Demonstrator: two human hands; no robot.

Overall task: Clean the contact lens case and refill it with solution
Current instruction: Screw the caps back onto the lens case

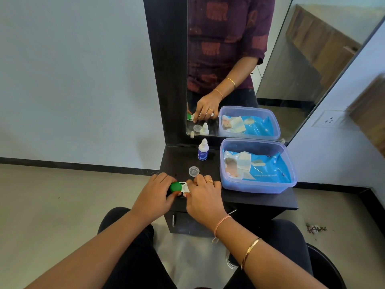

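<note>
The white contact lens case [184,187] lies on the dark shelf [260,200] near its front left corner. My left hand [155,195] grips the green cap [175,187] at the case's left end. My right hand [203,197] covers the right end of the case and holds it down; what lies under its fingers is hidden. A clear loose cap [193,171] rests on the shelf just behind my hands. A small white solution bottle [203,150] with a blue label stands upright farther back, by the mirror.
A translucent blue plastic tub [290,180] holding a blue wet-wipes pack [264,167] fills the right side of the shelf. A mirror [239,59] in a dark frame rises behind. The shelf's front edge is close to my wrists, with a drawer handle [173,221] below.
</note>
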